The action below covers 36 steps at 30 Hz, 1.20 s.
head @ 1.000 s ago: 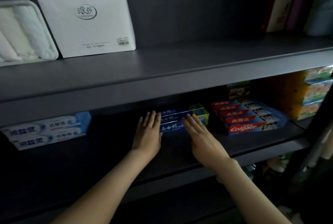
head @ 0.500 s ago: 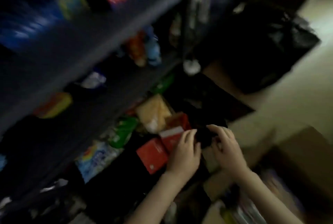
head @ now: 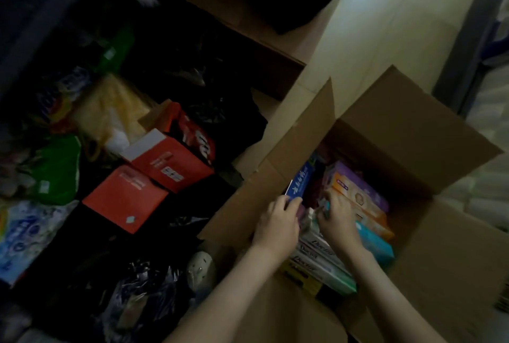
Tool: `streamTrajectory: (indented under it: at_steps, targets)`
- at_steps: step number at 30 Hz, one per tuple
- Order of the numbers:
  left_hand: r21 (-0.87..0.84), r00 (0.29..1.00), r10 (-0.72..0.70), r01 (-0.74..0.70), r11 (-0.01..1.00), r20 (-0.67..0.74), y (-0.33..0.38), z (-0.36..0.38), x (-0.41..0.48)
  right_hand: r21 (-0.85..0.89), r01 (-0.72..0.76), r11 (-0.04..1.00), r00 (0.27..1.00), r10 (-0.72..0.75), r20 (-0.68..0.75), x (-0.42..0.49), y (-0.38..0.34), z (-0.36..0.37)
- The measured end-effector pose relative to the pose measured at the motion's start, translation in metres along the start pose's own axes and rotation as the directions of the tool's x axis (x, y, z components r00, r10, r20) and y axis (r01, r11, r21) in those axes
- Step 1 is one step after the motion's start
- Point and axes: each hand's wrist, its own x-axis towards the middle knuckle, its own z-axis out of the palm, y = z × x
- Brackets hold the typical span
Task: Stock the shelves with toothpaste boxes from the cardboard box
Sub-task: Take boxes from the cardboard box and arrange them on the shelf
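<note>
Fingers (head: 289, 203) of the left hand (head: 276, 222) curl round the near end of a blue toothpaste box (head: 300, 182), so this hand plainly grips it. That box leans tilted along the left inner wall of the open cardboard box (head: 289, 147), its far end pointing up and away from the person. Just to the right, the right hand (head: 337, 218) reaches down among the packed goods with its fingers bent. Whether they hold anything cannot be told, since the tips are sunk between the packs. Under both wrists lie white toothpaste boxes (head: 316, 256) stacked flat. Beside them to the right sit a teal box (head: 378, 246) and orange and purple boxes (head: 355, 191). The cardboard box rests on the pale floor (head: 385, 25) with its flaps spread outward. To its left, in dim light, stand two red cartons (head: 170, 163), a green bag (head: 60, 169) and a blue-and-white pack (head: 22, 232).
</note>
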Motion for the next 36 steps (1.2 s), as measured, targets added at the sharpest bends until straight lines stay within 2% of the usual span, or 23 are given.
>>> streamTrajectory:
  at_steps: [2,3,4,5,6,7,8,9,11,15,18,20,23,27,29,32,36]
  targets:
    - [-0.039,0.980,-0.182,0.186,0.982,0.076,0.005,0.017,0.022,0.006,-0.004,1.000,1.000,0.004,0.002,0.012,0.011,0.007]
    - [-0.133,0.953,-0.289,0.300,0.945,0.093,0.005,0.030,0.035,0.009,-0.007,1.000,1.000,0.007,0.003,0.017,0.017,0.011]
    - [-0.288,0.900,-0.420,0.435,0.853,0.115,0.005,0.041,0.047,0.009,-0.004,1.000,1.000,0.004,0.006,0.021,0.022,0.014]
    - [-0.475,0.815,-0.553,0.560,0.679,0.171,0.004,0.053,0.060,0.014,0.004,1.000,1.000,-0.005,0.011,0.025,0.028,0.017]
    - [-0.623,0.720,-0.640,0.635,0.456,0.266,0.004,0.063,0.071,0.031,0.012,0.999,1.000,-0.013,0.012,0.027,0.034,0.019]
    - [-0.723,0.645,-0.679,0.647,0.243,0.349,0.002,0.072,0.080,0.066,0.009,0.998,1.000,-0.010,0.009,0.029,0.040,0.022]
    - [-0.774,0.597,-0.690,0.627,0.085,0.408,0.001,0.079,0.088,0.110,-0.010,0.994,1.000,0.010,0.006,0.030,0.044,0.023]
    - [-0.805,0.567,-0.702,0.593,-0.014,0.431,-0.002,0.086,0.096,0.156,-0.039,0.987,0.999,0.039,0.002,0.031,0.049,0.025]
    - [-0.840,0.532,-0.731,0.533,-0.103,0.427,-0.004,0.089,0.104,0.220,-0.062,0.973,0.998,0.067,-0.011,0.030,0.055,0.029]
    - [-0.867,0.525,-0.717,0.441,-0.232,0.459,-0.002,0.090,0.113,0.254,-0.032,0.967,0.999,0.032,0.005,0.032,0.065,0.033]
    - [-0.902,0.483,-0.794,0.394,-0.179,0.369,0.003,0.096,0.113,0.249,-0.020,0.968,1.000,0.018,0.010,0.035,0.067,0.032]
    - [-0.927,0.493,-0.816,0.351,-0.131,0.303,0.012,0.098,0.110,0.235,-0.020,0.972,1.000,0.017,0.014,0.036,0.064,0.031]
    - [-0.940,0.522,-0.833,0.340,0.004,0.186,0.032,0.093,0.094,0.197,-0.010,0.980,1.000,0.010,0.003,0.033,0.058,0.028]
    - [-0.942,0.508,-0.859,0.310,0.124,0.054,0.054,0.064,0.054,0.060,0.137,0.989,0.989,-0.140,0.047,0.021,0.044,0.012]
    - [-0.944,0.547,-0.836,0.297,0.142,0.046,0.061,0.044,0.029,-0.037,0.267,0.963,0.960,-0.262,0.103,0.013,0.029,0.000]
    - [-0.952,0.669,-0.743,0.234,0.196,0.011,0.067,0.005,-0.013,-0.151,0.401,0.904,0.913,-0.379,0.151,0.001,-0.001,-0.025]
    - [-0.955,0.790,-0.610,0.131,0.265,-0.061,0.069,-0.072,-0.073,-0.233,0.563,0.793,0.823,-0.562,0.077,-0.026,-0.056,-0.065]
